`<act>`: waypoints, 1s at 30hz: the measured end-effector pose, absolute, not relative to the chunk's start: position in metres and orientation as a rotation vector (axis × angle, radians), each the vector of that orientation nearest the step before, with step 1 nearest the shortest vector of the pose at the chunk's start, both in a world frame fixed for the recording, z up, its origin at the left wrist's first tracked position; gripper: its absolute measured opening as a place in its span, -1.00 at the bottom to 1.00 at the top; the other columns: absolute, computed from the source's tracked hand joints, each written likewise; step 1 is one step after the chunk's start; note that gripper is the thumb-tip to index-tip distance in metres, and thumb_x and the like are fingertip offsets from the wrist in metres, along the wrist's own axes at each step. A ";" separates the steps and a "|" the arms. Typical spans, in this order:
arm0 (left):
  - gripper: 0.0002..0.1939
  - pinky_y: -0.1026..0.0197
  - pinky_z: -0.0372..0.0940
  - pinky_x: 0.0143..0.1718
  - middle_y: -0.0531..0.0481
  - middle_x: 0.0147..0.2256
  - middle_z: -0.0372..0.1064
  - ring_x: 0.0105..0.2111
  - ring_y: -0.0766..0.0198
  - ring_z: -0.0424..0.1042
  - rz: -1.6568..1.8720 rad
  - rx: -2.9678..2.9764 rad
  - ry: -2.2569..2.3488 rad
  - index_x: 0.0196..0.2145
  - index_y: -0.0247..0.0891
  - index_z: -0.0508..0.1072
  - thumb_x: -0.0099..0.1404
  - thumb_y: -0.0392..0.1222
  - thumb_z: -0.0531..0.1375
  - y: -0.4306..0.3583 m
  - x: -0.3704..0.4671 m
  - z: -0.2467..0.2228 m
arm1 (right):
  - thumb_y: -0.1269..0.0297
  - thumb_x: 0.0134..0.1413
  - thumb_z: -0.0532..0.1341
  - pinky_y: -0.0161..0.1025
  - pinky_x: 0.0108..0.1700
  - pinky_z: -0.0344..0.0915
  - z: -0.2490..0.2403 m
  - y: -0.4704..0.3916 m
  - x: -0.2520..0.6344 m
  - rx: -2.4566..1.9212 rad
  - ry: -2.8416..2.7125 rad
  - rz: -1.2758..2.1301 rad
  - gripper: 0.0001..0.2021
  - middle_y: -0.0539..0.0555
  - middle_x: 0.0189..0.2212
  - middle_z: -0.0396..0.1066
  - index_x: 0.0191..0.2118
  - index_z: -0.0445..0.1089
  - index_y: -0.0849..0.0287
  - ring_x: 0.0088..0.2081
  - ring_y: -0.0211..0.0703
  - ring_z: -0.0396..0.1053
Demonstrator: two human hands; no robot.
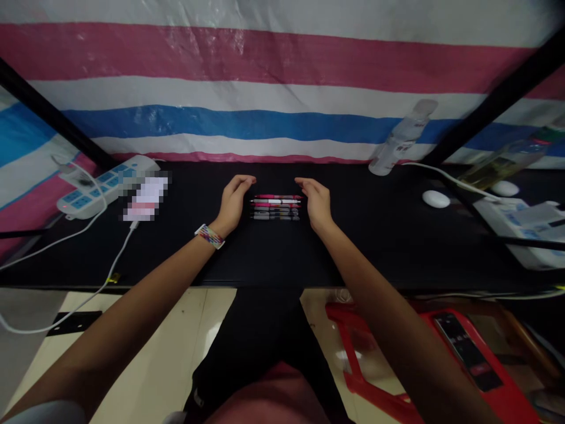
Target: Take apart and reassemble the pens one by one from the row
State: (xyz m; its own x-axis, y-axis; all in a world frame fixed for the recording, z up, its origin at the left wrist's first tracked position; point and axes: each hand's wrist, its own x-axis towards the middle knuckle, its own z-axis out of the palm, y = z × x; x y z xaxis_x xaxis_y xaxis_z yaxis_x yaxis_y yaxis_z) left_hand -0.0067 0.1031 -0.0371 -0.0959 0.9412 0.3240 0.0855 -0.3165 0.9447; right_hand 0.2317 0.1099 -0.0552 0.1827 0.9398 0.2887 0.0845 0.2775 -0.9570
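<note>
Several pens [276, 207] lie side by side in a neat stack of rows on the black table [265, 253], their lengths running left to right. Some are pink or white, the lower ones dark or clear. My left hand [235, 203], with a patterned band at the wrist, rests at the pens' left ends, fingers stretched out and curving inward. At the right ends is my right hand [315, 203], its fingers also extended and bent slightly inward. Both palms face each other with the pens between them, and neither hand grips anything.
At the left are a power strip [108, 185] and a blurred-out phone [147, 198] on a cable. A clear bottle [401, 139], a white oval object [436, 199] and another power strip [529, 229] stand right. Below is a red stool [463, 353] holding a phone.
</note>
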 end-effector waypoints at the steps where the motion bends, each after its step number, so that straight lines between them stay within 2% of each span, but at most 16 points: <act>1: -0.81 0.01 0.32 0.34 -0.11 -0.03 0.63 0.11 0.11 0.56 1.490 1.443 1.160 -0.17 -0.14 0.60 0.44 -0.01 0.25 0.101 -0.002 -0.038 | 0.13 0.40 0.18 0.12 0.38 0.35 -0.055 0.108 0.227 -1.117 -1.229 0.841 -0.71 0.10 0.08 0.68 -0.07 0.67 0.04 0.23 0.02 0.55; 7: -0.83 0.02 0.35 0.27 -0.10 -0.06 0.62 0.07 0.10 0.55 1.464 1.490 1.165 -0.20 -0.14 0.58 0.47 -0.06 0.22 0.094 0.022 -0.033 | 0.32 0.30 0.15 0.08 0.43 0.30 -0.057 0.107 0.210 -1.087 -1.220 0.884 -0.71 0.10 0.08 0.68 -0.10 0.65 0.04 0.22 -0.03 0.56; 15: -0.81 0.01 0.37 0.24 -0.10 -0.05 0.64 0.08 0.10 0.56 1.488 1.445 1.179 -0.21 -0.13 0.58 0.48 -0.04 0.21 0.100 0.021 -0.036 | 0.28 0.33 0.12 0.03 0.41 0.33 -0.067 0.119 0.215 -1.093 -1.246 0.894 -0.68 0.12 0.15 0.63 -0.01 0.61 0.04 0.27 -0.08 0.53; 19: -0.83 0.05 0.38 0.19 -0.09 -0.10 0.63 0.02 0.14 0.57 1.520 1.364 1.215 -0.25 -0.15 0.56 0.43 -0.13 0.16 0.110 0.023 -0.040 | 0.31 0.30 0.12 0.02 0.38 0.36 -0.063 0.120 0.214 -1.100 -1.230 0.905 -0.68 0.15 0.14 0.64 -0.03 0.61 0.06 0.25 -0.07 0.54; 26: -0.84 0.07 0.39 0.14 -0.06 -0.20 0.61 -0.07 0.15 0.57 1.526 1.354 1.240 -0.36 -0.16 0.52 0.36 -0.23 0.16 0.127 0.027 -0.039 | 0.35 0.20 0.19 0.05 0.35 0.39 -0.050 0.126 0.208 -1.065 -1.077 1.005 -0.80 0.11 -0.01 0.68 -0.18 0.58 0.07 0.15 -0.07 0.59; 30: -0.83 0.07 0.43 0.03 -0.05 -0.23 0.60 -0.11 0.15 0.57 1.504 1.356 1.264 -0.38 -0.15 0.49 0.36 -0.26 0.14 0.131 0.027 -0.037 | 0.41 0.17 0.16 0.03 0.29 0.43 -0.047 0.128 0.204 -1.069 -1.121 0.968 -0.78 0.07 -0.12 0.68 -0.26 0.57 0.06 0.05 -0.07 0.62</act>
State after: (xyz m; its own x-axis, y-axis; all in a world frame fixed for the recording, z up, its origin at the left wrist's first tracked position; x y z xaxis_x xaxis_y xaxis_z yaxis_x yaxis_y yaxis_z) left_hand 0.0274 0.1314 -0.0370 -0.1710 0.9514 0.2562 0.0889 -0.2441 0.9657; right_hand 0.2043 0.1279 -0.0470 0.1759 0.9628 0.2053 -0.0624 0.2191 -0.9737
